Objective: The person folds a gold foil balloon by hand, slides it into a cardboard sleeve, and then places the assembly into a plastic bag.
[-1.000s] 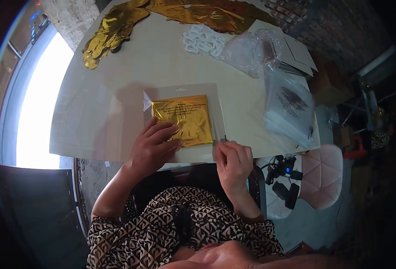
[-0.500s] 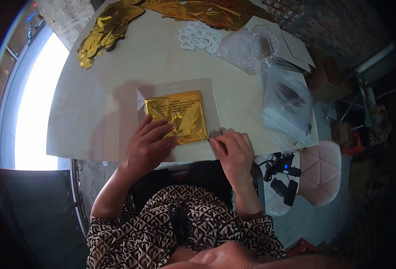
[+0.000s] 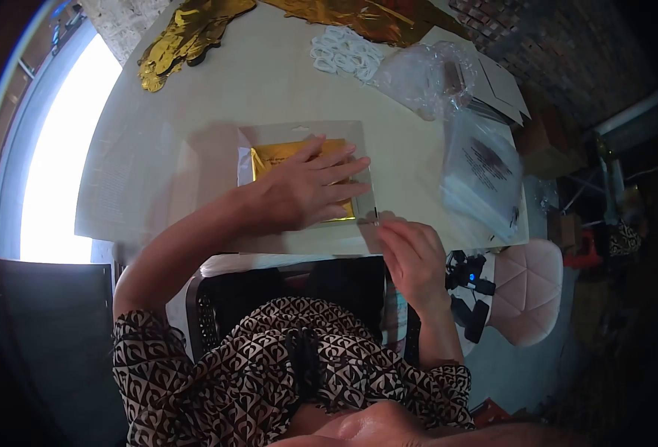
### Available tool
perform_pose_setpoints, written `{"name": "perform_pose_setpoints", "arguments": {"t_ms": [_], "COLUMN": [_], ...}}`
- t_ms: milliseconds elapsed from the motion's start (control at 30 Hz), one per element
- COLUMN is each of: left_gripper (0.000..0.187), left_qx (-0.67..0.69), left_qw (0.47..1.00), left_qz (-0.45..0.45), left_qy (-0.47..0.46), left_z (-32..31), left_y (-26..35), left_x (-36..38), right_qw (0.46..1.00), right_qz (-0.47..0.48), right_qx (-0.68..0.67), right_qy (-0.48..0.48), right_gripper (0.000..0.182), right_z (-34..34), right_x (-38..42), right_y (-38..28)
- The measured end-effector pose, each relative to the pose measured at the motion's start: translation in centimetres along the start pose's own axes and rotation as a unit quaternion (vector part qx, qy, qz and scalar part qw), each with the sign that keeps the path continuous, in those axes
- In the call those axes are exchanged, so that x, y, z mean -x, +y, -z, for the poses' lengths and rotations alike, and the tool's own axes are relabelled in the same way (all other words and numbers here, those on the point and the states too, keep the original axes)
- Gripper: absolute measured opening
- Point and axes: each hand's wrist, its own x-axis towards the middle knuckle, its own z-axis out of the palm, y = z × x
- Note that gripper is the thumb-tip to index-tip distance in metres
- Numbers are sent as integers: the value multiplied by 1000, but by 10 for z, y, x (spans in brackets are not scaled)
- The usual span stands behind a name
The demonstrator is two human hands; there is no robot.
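A folded gold foil packet (image 3: 267, 154) with dark print lies inside a clear plastic bag (image 3: 310, 129) with a hang hole, near the front edge of the table. My left hand (image 3: 299, 190) is spread flat over the packet, its fingers pointing right, and hides most of the gold and the print. At the bag's lower right side, my right hand (image 3: 412, 257) is closed in a pinch with thumb and fingertips together on the edge of the bag. The exact spot between those fingertips is hard to make out.
Gold foil pieces (image 3: 187, 41) lie at the back left and a larger gold sheet (image 3: 374, 18) at the back. White loops (image 3: 344, 54), a crumpled clear bag (image 3: 418, 78), white cards (image 3: 497, 86) and printed plastic bags (image 3: 485, 167) occupy the right side. A pink chair (image 3: 526, 294) stands beyond.
My left hand has moved right and up, from the packet's lower left to lying spread across it. My right hand has shifted slightly right, still pinched. The whole view has shifted a little.
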Motion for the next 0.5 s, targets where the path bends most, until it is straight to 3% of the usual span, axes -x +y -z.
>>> {"name": "perform_pose_setpoints", "arguments": {"t_ms": [167, 233, 333, 500], "left_gripper": [46, 52, 53, 53], "left_qx": [19, 24, 22, 25], "left_qw": [999, 999, 999, 999], "left_qz": [-15, -9, -8, -5], "left_qy": [-23, -29, -26, -29], "left_z": [-19, -20, -21, -21], "left_y": [-8, -8, -8, -8], "left_x": [3, 5, 5, 4], "right_qw": [993, 987, 971, 959], "right_qz": [44, -26, -60, -62], "right_qx": [-63, -75, -109, -100], "right_qy": [-88, -141, -204, -258], "right_gripper": [31, 26, 21, 14], "right_z": [-3, -5, 2, 5], "right_x": [-13, -13, -24, -36], "right_y": [-4, -4, 0, 0]}}
